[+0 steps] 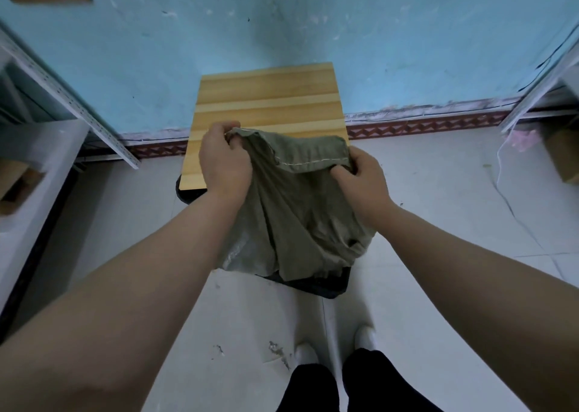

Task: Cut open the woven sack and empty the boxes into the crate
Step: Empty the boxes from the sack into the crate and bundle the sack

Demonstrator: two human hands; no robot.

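An olive-green woven sack point(294, 211) hangs slack in front of me, its stitched seam folded over at the top. My left hand point(224, 158) grips the sack's upper left corner. My right hand point(360, 176) pinches the upper right end, just under the seam. The sack's lower end droops onto a dark crate point(316, 284) on the floor, of which only a near rim and a far left corner show. No boxes are visible; the sack hides the crate's inside.
A small wooden table point(269, 104) stands against the blue wall behind the sack. Metal shelving point(94, 123) with cardboard boxes flanks the left; another shelf upright point(532, 98) is at right. My feet point(332, 349) stand on the white tile floor.
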